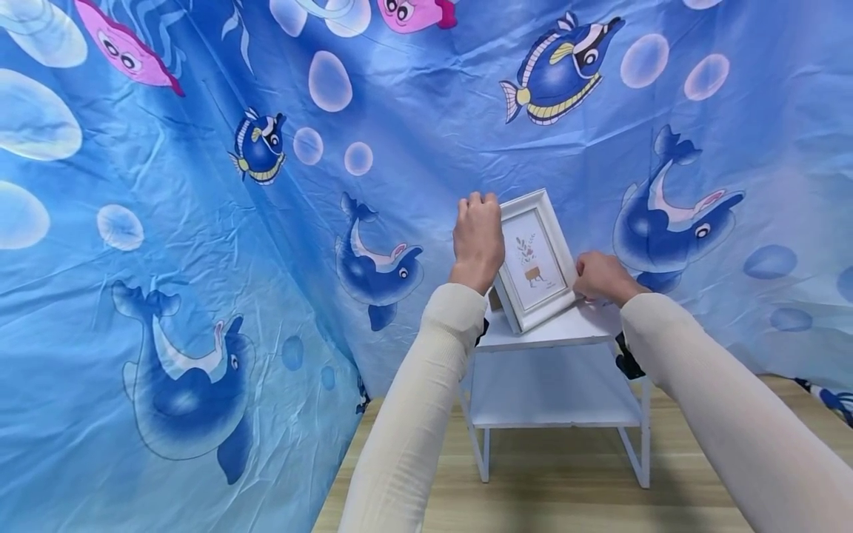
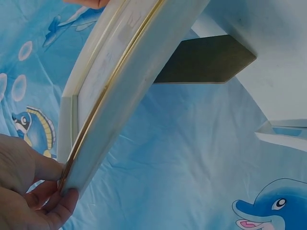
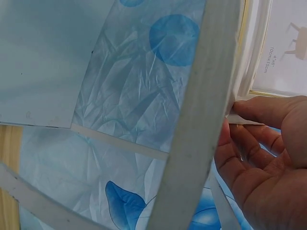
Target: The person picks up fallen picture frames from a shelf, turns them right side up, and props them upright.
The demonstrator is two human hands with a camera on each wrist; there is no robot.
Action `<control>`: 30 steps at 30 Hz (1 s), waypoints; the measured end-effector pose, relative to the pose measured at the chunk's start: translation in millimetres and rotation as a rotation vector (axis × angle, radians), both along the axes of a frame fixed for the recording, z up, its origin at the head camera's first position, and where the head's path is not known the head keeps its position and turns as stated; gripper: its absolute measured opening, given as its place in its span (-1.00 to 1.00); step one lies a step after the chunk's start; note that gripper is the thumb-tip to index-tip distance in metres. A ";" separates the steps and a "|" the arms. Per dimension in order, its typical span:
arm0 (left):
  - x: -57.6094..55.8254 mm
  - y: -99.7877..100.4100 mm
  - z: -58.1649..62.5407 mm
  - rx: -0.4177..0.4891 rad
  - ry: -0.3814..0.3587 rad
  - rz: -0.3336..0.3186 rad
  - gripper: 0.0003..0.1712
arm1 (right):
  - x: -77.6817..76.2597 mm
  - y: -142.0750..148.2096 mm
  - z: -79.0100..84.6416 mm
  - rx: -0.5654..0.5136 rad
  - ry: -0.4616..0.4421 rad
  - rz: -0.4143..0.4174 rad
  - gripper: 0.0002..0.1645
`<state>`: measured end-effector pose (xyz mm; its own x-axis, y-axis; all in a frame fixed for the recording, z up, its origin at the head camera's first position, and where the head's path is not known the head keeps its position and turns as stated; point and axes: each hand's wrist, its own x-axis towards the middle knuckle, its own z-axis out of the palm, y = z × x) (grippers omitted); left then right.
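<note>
A white picture frame [image 1: 561, 244] with a plant print stands tilted on the top of a small white table [image 1: 553, 333]. My left hand [image 1: 478, 235] grips its upper left corner, thumb and fingers pinching the edge in the left wrist view. At the lower right side, my right hand [image 1: 602, 277] holds the frame's edge between thumb and fingers [image 3: 244, 148]. The dark stand leg [image 2: 206, 60] sticks out from the back of the frame toward the table top.
A lower shelf [image 1: 553, 392] and thin white legs [image 1: 643, 437] make up the rest of the table, on a wood-look floor [image 1: 566, 507]. Blue cloth [image 1: 426, 148] printed with sea animals hangs behind and along the left.
</note>
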<state>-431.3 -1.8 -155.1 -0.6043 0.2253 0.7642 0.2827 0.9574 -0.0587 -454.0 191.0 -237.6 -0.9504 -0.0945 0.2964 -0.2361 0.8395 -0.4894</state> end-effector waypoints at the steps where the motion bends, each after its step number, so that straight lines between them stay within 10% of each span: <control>1: -0.5 -0.5 0.0 0.005 -0.002 -0.004 -0.61 | 0.2 0.1 -0.3 0.000 -0.001 -0.003 -0.88; 30: -3.1 -9.0 -1.7 0.053 0.016 -0.058 -0.65 | 14.3 -3.1 1.9 -0.028 -0.084 -0.004 -0.85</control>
<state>-434.4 -10.8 -156.8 -0.5789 0.2185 0.7856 0.3371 0.9414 -0.0135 -439.8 187.9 -235.7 -0.9725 -0.0831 0.2178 -0.1895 0.8261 -0.5308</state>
